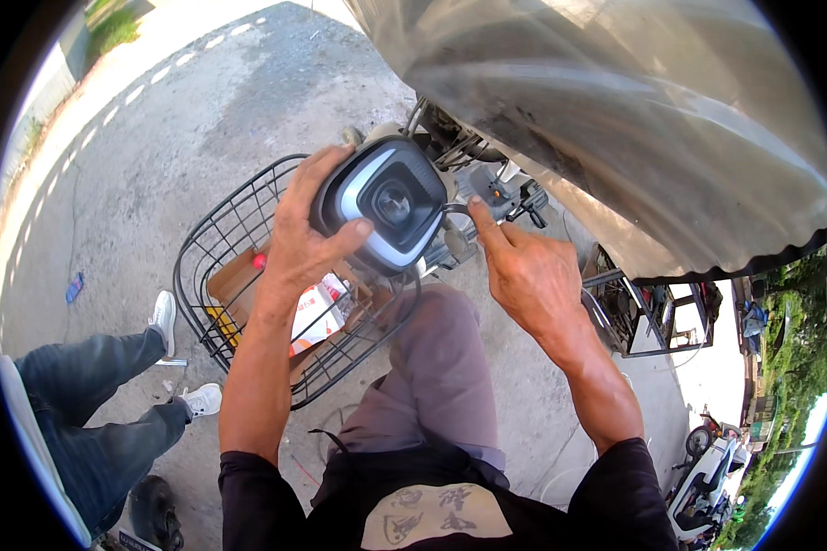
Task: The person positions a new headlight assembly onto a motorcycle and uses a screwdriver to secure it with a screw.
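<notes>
A headlight unit (pixel 394 204) with a dark housing, a silver-white trim ring and a round lens faces up at the front of a two-wheeler. Wrapped around its left side is my left hand (pixel 305 225), the thumb resting on the trim. My right hand (pixel 530 271) is closed on the other side, index finger stretched along a small dark curved piece (pixel 455 210) that meets the headlight's right edge. What the curled fingers hold is hidden. Below the headlight, a black wire basket (pixel 176 275) carries a cardboard box (pixel 237 278), a white-and-orange carton (pixel 318 314) and a red ball (pixel 259 261).
A translucent grey plastic sheet (pixel 634 119) hangs over the upper right, close above the handlebar parts. On the left stands another person (pixel 92 367) in jeans and white shoes. A metal-framed cart (pixel 648 344) and a white scooter (pixel 708 487) are to the right.
</notes>
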A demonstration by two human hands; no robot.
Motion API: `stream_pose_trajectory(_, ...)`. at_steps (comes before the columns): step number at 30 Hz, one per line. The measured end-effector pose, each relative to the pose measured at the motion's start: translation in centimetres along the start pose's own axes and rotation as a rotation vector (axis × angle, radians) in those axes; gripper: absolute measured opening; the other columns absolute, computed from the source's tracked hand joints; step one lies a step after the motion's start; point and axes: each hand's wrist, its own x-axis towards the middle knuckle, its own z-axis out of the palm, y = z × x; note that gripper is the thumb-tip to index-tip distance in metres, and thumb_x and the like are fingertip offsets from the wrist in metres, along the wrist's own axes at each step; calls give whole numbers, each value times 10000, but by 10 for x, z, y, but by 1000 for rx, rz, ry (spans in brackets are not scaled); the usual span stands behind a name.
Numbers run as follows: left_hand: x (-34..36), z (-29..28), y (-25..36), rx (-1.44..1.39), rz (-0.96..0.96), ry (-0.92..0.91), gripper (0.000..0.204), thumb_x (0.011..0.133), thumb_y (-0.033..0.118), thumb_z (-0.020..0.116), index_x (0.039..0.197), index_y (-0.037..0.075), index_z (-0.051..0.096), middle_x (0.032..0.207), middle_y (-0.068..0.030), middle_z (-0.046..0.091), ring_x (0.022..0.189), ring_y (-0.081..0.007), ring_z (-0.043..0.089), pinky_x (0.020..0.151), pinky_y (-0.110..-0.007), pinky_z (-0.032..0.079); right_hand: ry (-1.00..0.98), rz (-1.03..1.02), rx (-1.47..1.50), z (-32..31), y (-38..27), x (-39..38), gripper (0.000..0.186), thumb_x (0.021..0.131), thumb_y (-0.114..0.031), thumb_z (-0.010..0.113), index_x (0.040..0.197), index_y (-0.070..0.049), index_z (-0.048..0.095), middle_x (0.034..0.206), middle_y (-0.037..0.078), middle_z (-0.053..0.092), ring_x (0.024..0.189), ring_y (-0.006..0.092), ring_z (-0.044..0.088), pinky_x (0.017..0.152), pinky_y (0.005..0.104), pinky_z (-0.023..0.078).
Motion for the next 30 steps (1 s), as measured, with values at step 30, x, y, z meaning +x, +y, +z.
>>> stream_pose_trajectory(30, -1, 9, 5, 136, 66, 34, 810, 834, 506, 867, 1454, 12, 704, 1458, -222, 683, 1338, -361, 680, 1143, -441, 528, 20, -49, 20, 38, -5, 0, 563, 871, -62, 710, 1428, 11, 669, 857, 117, 732, 682, 277, 745, 548, 421, 571)
